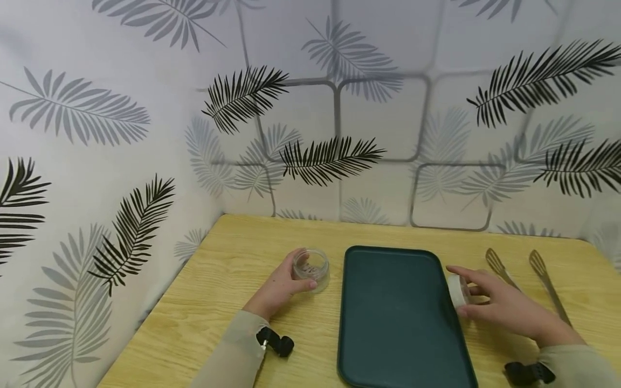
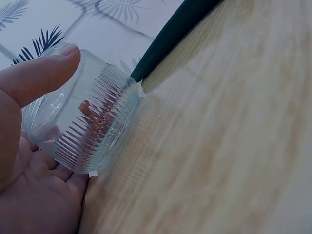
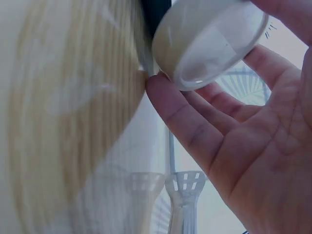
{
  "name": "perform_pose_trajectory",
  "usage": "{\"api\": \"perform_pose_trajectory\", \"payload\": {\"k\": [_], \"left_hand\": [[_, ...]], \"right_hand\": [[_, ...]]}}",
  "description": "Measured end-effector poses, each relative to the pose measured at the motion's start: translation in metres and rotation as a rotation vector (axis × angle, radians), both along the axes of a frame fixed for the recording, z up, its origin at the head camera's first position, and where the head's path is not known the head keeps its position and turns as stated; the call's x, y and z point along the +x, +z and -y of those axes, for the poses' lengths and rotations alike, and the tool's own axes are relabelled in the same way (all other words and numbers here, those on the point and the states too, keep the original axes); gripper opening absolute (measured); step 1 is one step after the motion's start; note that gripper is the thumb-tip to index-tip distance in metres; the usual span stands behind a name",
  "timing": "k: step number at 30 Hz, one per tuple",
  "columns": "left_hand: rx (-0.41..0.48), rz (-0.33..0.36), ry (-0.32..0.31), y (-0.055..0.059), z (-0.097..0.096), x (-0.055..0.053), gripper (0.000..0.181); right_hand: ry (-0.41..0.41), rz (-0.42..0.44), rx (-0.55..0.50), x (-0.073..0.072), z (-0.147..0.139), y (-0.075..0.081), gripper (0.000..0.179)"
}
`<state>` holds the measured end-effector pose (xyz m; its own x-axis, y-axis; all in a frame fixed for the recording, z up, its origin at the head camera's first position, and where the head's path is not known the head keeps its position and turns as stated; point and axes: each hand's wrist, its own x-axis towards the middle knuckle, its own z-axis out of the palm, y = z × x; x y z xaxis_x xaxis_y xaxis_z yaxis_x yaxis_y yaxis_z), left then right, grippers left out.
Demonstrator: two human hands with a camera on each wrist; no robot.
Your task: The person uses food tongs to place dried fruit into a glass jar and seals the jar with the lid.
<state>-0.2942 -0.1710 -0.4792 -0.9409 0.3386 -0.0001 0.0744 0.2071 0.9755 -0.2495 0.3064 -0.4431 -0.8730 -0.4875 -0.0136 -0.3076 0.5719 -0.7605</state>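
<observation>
A small clear glass jar (image 1: 320, 280) with ribbed sides stands on the table, left of the dark green tray (image 1: 402, 318). My left hand (image 1: 283, 283) grips it, thumb on the near side and fingers behind. Through the glass in the left wrist view, small reddish-brown pieces (image 2: 100, 119) show at the bottom of the jar. Beside the tray's right edge, my right hand (image 1: 499, 304) holds a white round lid (image 1: 456, 291) tipped on its side, between thumb and fingers. The right wrist view shows the lid (image 3: 209, 44) with its hollow side toward the palm (image 3: 273, 161).
Two slotted metal utensils (image 1: 545, 275) lie on the wooden table (image 1: 271, 237) at the right, partly behind my right hand and forearm. A leaf-patterned cloth (image 1: 310, 188) hangs behind the table and along its left side.
</observation>
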Motion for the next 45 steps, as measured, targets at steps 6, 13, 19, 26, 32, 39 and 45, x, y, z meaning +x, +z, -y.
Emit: {"api": "perform_pose_trajectory", "payload": {"k": [6, 13, 19, 26, 32, 39, 45], "left_hand": [[-0.055, -0.004, 0.024, 0.003, -0.001, -0.001, 0.092], [-0.098, -0.027, 0.026, 0.005, -0.001, 0.0, 0.087], [-0.149, -0.064, -0.024, 0.003, -0.001, 0.0, 0.088], [-0.165, -0.08, -0.028, 0.001, -0.005, 0.004, 0.09], [-0.185, -0.143, 0.018, 0.006, -0.012, 0.007, 0.088], [-0.248, -0.196, -0.03, 0.007, -0.015, 0.009, 0.088], [-0.22, -0.199, -0.083, 0.011, -0.018, 0.009, 0.09]], "right_hand": [[-0.042, -0.041, -0.011, 0.0, 0.014, 0.009, 0.083], [-0.029, -0.092, -0.036, 0.004, 0.036, 0.02, 0.081], [0.032, -0.062, -0.071, 0.006, 0.067, 0.027, 0.082], [0.116, -0.074, -0.065, -0.002, 0.128, 0.036, 0.085], [0.132, -0.165, 0.082, -0.012, 0.179, 0.043, 0.087], [0.122, -0.276, 0.205, -0.015, 0.218, 0.037, 0.087], [0.144, -0.334, 0.243, -0.02, 0.234, 0.039, 0.084]]}}
